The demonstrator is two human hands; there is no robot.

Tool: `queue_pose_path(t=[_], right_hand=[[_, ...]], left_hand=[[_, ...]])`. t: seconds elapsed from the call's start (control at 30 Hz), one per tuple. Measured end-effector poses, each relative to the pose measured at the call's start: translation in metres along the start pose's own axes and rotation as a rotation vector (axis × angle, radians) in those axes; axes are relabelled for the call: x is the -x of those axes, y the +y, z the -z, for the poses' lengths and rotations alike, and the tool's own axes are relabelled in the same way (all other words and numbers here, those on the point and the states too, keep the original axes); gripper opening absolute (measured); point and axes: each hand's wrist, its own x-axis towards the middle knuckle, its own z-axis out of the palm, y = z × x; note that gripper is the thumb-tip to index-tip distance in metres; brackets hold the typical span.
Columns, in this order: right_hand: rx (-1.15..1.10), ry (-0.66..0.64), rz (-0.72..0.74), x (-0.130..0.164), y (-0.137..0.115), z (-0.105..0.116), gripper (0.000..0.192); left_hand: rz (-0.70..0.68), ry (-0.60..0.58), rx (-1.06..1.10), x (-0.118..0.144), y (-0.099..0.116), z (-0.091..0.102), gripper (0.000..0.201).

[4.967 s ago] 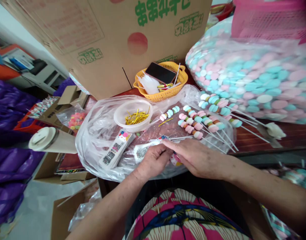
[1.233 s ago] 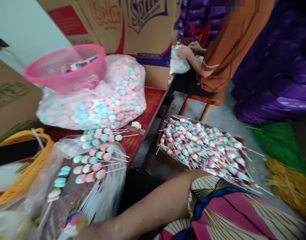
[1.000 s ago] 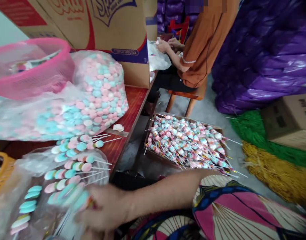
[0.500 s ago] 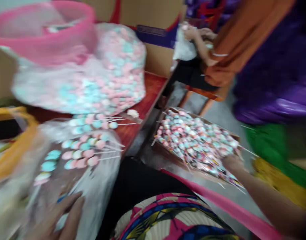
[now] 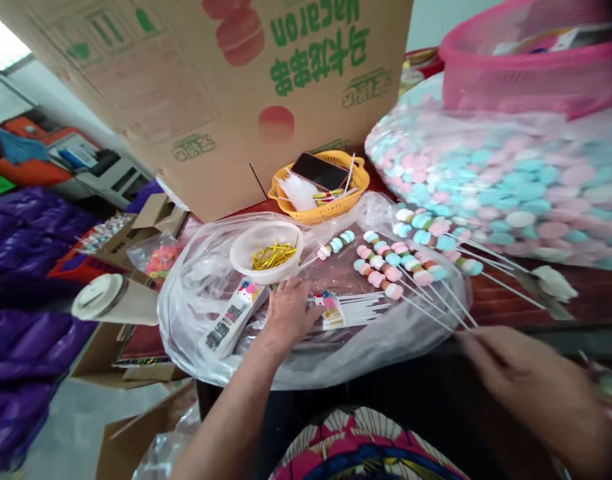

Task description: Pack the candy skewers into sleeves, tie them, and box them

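My left hand [image 5: 291, 310] lies palm down on the clear plastic sheet [image 5: 316, 370], thumb apart from its fingers. It is between a stack of small printed bags [image 5: 236, 320] and a printed packet [image 5: 329, 308] with white sticks [image 5: 361, 307] beside it. Slightly blurred, my right hand [image 5: 531, 387] has thumb and fingers pinched at the stick ends of the marshmallow skewers [image 5: 381, 273], which lie in rows of pink, blue and white pieces. A single marshmallow skewer [image 5: 336, 245] rests near a white bowl [image 5: 241, 250] of gold twist ties [image 5: 273, 255].
A big bag of marshmallows [image 5: 526, 187] and a pink basket [image 5: 511, 83] stand at right. Behind are a yellow basket [image 5: 311, 215] holding a phone [image 5: 320, 171] and a large carton [image 5: 186, 93]. A lidded cup [image 5: 131, 300] is at left.
The view has swung left from the box of wrapped skewers to the table. My right hand has moved from that box to the skewer sticks.
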Motion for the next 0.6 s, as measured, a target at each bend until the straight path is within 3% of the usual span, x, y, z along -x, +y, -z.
queue_pose_path(t=[0.13,0.27,0.33,0.37,0.4,0.47,0.53,0.6], right_hand=[[0.033,-0.075,0.178,-0.035,-0.039,-0.035,0.033],[-0.164,0.003,0.162,-0.056,-0.055,-0.047,0.021],[-0.165,0.088,0.208,-0.063,-0.059,-0.044,0.017],[-0.150,0.092,0.257,-0.067,-0.063,-0.043,0.025],[-0.143,0.059,0.313,-0.070,-0.068,-0.044,0.032],[-0.187,-0.038,0.392,-0.075,-0.080,-0.048,0.026],[-0.299,-0.071,0.341,-0.077,-0.090,-0.057,0.018],[-0.432,-0.067,0.173,-0.077,-0.094,-0.066,0.018]], left_hand=[[0.065,-0.087,0.144,-0.004,-0.028,-0.009,0.013],[-0.137,0.074,0.292,0.006,-0.043,-0.013,0.018],[-0.295,0.184,0.262,0.012,-0.037,-0.006,0.020],[-0.372,0.210,0.225,0.015,-0.031,0.000,0.021],[-0.442,0.211,0.191,0.017,-0.025,0.006,0.022],[-0.523,0.159,0.154,0.020,-0.013,0.018,0.023],[-0.495,0.142,0.147,0.023,-0.004,0.023,0.024],[-0.387,0.182,0.195,0.026,0.000,0.019,0.024]])
